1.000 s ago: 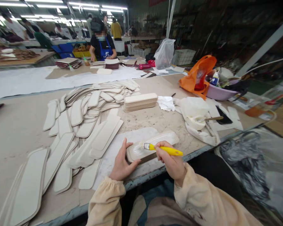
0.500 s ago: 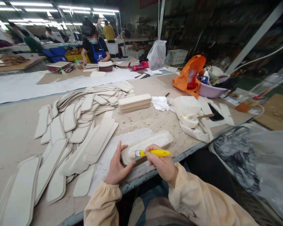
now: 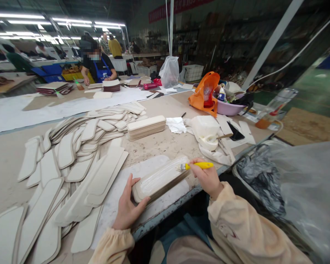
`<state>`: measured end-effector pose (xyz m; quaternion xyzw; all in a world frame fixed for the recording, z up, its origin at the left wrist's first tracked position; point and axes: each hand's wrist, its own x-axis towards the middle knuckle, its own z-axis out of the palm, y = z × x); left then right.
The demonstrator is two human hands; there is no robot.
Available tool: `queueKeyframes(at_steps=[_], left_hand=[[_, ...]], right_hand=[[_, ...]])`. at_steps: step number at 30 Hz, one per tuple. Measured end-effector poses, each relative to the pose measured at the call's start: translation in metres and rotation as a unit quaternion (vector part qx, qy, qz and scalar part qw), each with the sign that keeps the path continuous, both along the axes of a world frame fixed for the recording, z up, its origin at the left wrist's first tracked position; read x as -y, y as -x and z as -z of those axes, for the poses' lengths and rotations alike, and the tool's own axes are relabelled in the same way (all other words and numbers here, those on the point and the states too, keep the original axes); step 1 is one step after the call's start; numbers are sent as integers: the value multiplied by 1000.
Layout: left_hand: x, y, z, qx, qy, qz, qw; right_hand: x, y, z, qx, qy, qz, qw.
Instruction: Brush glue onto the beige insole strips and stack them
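Open gap on table between rear stack and front stack; loose panels block left, white tub right.

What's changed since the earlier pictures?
The right hand has moved the yellow-handled brush from beside the left hand to the far right end of the stack of long, pale, round-cornered panels. The left hand still braces the stack; nothing was grasped or released. The loose pale panels lie unmoved.

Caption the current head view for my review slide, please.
Left hand cups one end of a stack of pale panels; right hand holds a yellow-handled brush at its glossy top.
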<state>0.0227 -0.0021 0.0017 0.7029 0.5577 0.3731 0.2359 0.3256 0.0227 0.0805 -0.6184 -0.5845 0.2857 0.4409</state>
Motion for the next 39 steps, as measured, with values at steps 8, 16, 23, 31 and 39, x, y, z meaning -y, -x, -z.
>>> queueKeyframes(at_steps=[8, 16, 23, 31, 39], left_hand=[[0, -1, -1, -10, -3, -2, 1000], [0, -1, -3, -11, -26, 1, 1000], [5, -5, -8, 4, -15, 6, 1000], [4, 19, -25, -111, -101, -85, 985], [-44, 83, -51, -360, -40, -295, 884]], right_hand=[[7, -18, 2, 182, -129, -2, 975], [14, 5, 10, 206, -239, -124, 941], [4, -2, 27, 173, -271, -141, 937], [3, -30, 23, 48, -218, 41, 974], [-1, -49, 39, -59, -151, 131, 978]])
